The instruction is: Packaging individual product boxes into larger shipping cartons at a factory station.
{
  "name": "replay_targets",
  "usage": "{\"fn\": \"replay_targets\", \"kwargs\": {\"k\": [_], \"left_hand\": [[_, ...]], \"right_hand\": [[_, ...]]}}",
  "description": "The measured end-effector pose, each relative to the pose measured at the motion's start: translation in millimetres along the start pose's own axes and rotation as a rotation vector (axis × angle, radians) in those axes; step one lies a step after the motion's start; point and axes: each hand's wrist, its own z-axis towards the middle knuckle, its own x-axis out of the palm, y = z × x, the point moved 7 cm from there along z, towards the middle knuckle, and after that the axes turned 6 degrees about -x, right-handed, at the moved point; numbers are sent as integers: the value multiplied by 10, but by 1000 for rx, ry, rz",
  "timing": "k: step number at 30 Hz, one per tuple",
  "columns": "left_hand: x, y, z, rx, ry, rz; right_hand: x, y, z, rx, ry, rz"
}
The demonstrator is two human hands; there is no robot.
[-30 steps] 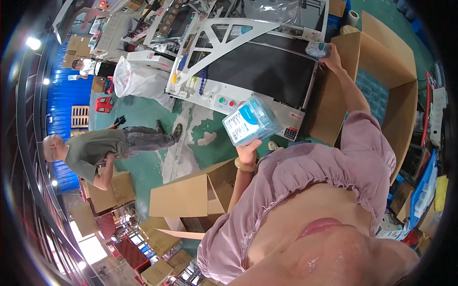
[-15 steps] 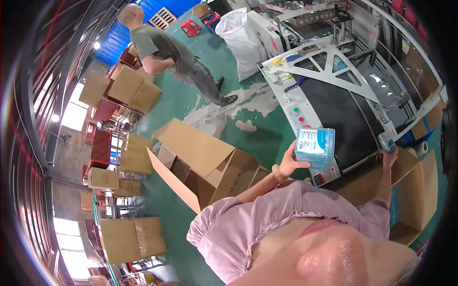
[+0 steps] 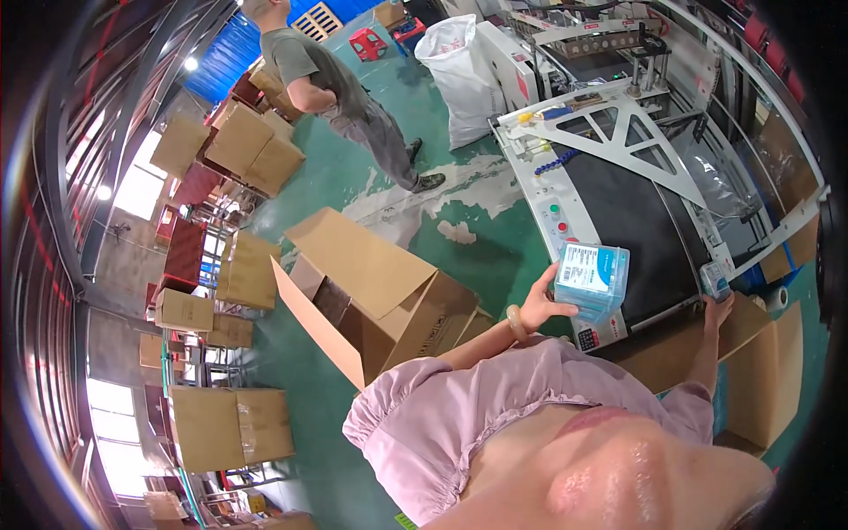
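Left hand [image 3: 541,305] fingers wrapped around the lower left edge of a blue-and-white wrapped pack [image 3: 592,281], thumb on the near face, pack held up in the air over the front edge of the machine's control panel [image 3: 565,231], not resting on anything. Pack's long axis runs roughly left-right, tilted a bit, label face toward the camera. Right hand [image 3: 717,309] reaches out further right, fingers closed on a second small blue pack [image 3: 714,279] at the right near corner of the black conveyor belt [image 3: 632,225]; whether that pack rests on the belt edge or is lifted, cannot tell. The two packs are well apart, with the belt's near edge between them. Open cardboard carton [image 3: 380,305] sits on the green floor [image 3: 353,190] to the left of the left hand, flaps up, mouth facing up-left; left hand is clearly the nearer one to it. Another brown carton [image 3: 760,371] stands just below the right hand. Further off: a person [image 3: 340,84] standing on the floor, a white sack [image 3: 464,75], stacked cartons [image 3: 243,146] along the left.
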Motion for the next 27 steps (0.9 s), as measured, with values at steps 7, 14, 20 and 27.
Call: {"fn": "replay_targets", "kwargs": {"k": [7, 14, 20, 27], "left_hand": [[-62, 15, -41, -5, -21, -1], [-111, 13, -75, -11, -53, 3], [-236, 19, -199, -117, -93, 40], [-423, 138, -103, -127, -139, 55]], "right_hand": [[-42, 207, 6, 139, 94, -6], [93, -220, 48, 234, 156, 79], [263, 511, 47, 159, 236, 121], [61, 2173, -393, 19, 447, 712]]}}
